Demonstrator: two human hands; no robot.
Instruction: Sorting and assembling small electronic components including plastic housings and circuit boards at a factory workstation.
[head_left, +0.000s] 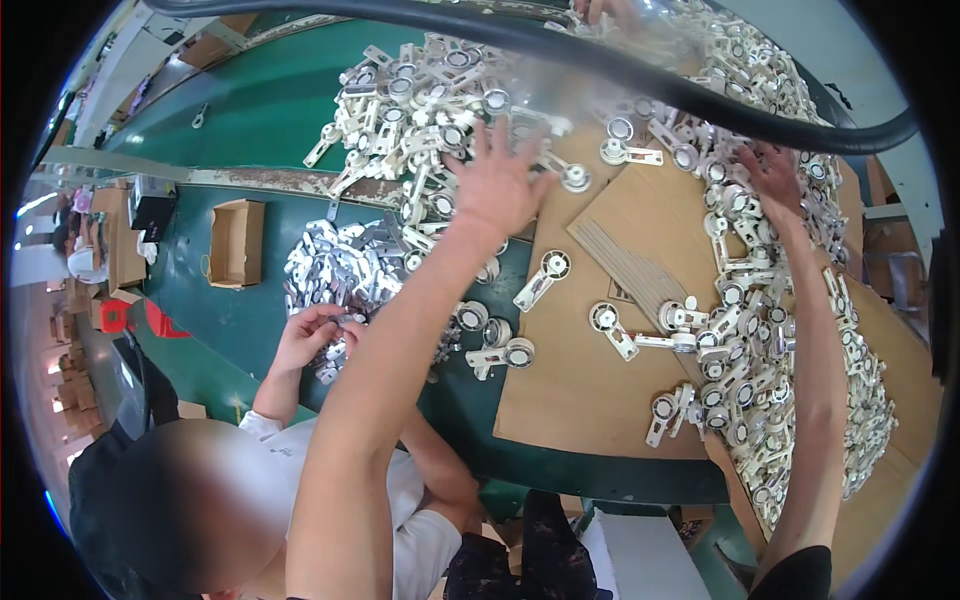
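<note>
My left hand (497, 185) is stretched out with its fingers spread, at the right edge of a heap of white plastic parts (400, 90). Each part has a flat arm and a round grey-and-white disc at one end. One loose part (570, 175) lies just right of that hand's fingertips. My right hand (775, 180) reaches over a long heap of the same parts (745, 350) on the right, its fingers apart and partly bent. Nothing shows held in either hand. Several single parts, one of them a white arm (543, 280), lie on the brown cardboard sheet (570, 400) between my arms.
On the left a co-worker's hands (315, 335) handle something small beside a pile of silvery metal pieces (340, 260). Another person's hand (600, 10) shows at the far edge. A black cable (620, 75) crosses the upper view. An open cardboard box (236, 243) stands on the green table (190, 270).
</note>
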